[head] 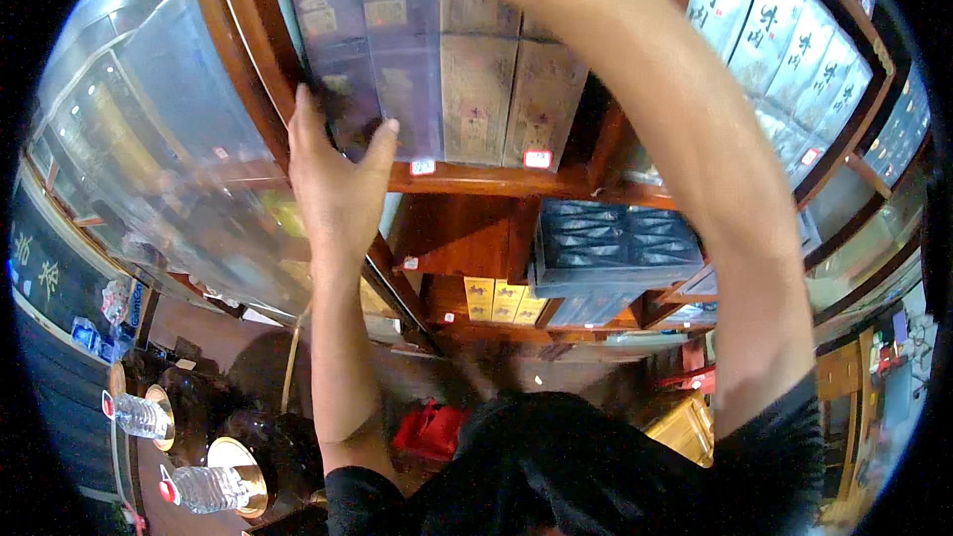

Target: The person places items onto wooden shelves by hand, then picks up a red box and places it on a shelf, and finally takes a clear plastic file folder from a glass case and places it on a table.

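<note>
My left hand is raised to the lower left corner of a stack of dark purple boxes on a wooden shelf. Its thumb lies in front of the boxes and its fingers point up along their left side, beside the wooden upright. Whether the hand grips a box I cannot tell. Across the top of the view reaches my right forearm, and the right hand is beyond the upper edge. Brown wood-patterned boxes stand to the right of the purple ones, partly behind that arm.
A glass pane borders the shelf on the left. White boxes with black characters fill the right bay. Below are black boxes and yellow boxes. A red bag and large water bottles are lower down.
</note>
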A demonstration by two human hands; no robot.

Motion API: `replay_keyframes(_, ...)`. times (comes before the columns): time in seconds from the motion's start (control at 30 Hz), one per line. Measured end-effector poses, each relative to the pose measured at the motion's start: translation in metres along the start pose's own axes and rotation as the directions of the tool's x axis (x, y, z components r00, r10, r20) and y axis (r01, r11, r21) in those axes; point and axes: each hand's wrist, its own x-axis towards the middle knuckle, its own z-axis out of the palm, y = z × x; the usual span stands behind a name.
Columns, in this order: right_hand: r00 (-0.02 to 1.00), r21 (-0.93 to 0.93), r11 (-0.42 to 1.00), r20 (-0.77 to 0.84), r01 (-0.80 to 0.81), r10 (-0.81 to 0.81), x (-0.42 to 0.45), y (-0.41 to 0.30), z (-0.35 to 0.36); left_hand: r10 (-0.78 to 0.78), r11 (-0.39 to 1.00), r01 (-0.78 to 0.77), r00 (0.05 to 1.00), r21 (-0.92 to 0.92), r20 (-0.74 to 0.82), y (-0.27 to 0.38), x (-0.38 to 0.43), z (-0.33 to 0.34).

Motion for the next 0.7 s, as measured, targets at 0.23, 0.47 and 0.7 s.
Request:
replay_keyframes(0.23, 0.719, 0.529, 0.579, 0.090, -0.621, 0.689, -0.184, -0.112, -0.056, 0.017, 0.998, -0.010, 0.994, 0.068, -0.105, 0.009, -0.005, 0.017)
replay_keyframes(0.47, 0.333, 0.794, -0.293, 0.514, -0.532, 0.790, -0.193, -0.100, -0.003, -0.083, 0.959, 0.072, 0.996, -0.275, -0.029, 0.002, 0.010, 0.022)
replay_keyframes(0.7, 0.423, 0.790, -0.081, 0.407, -0.607, 0.810, -0.188, -0.108, -0.030, -0.011, 0.960, -0.001, 0.999, -0.279, -0.042, 0.012, -0.002, -0.002)
